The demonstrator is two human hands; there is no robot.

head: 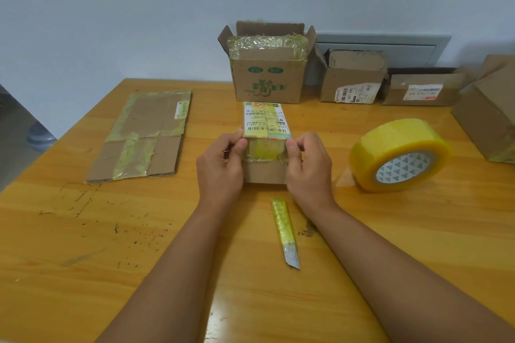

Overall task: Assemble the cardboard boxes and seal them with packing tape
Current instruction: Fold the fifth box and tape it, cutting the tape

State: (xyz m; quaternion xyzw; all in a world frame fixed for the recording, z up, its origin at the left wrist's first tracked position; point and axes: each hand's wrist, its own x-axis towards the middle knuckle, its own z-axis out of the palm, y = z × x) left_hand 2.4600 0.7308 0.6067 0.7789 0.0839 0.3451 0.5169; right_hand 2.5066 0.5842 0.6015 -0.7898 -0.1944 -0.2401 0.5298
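A small cardboard box [266,122] with shipping labels and yellowish tape on top stands in the middle of the wooden table [83,245]. My left hand [223,164] grips its near left corner, thumb on the near face. My right hand [306,164] grips the near right corner the same way. A big roll of yellow packing tape [398,153] lies to the right of the box. A utility knife [285,231] wrapped in yellow tape lies on the table between my forearms, blade pointing toward me.
A flattened taped box [147,133] lies at the left. An open box with green print [269,64] stands behind the small box, two more boxes [352,78] [420,88] along the wall, and another box [490,108] at the right edge.
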